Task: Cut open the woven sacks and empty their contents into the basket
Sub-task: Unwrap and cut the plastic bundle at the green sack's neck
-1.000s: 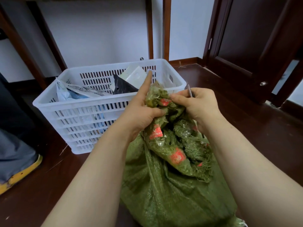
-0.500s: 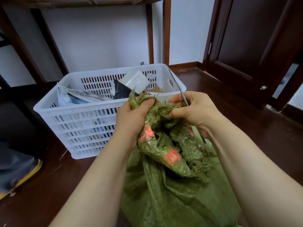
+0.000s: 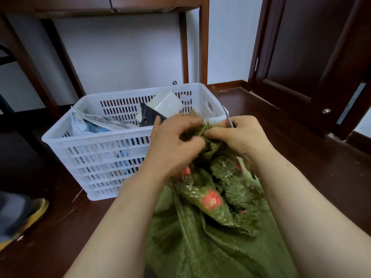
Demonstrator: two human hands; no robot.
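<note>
The left hand and right hand gripped the bunched mouth of the sack, the right also holding a thin blade. The sack stood on the floor beside the basket, which already held packages. This sack looked unemptied.

A: Where's the basket?
B: On the floor, ahead and left, parcels inside, table legs behind it.
A: And the sack?
B: Nearest us, just right of the basket, left hand and right hand on its top.
</note>
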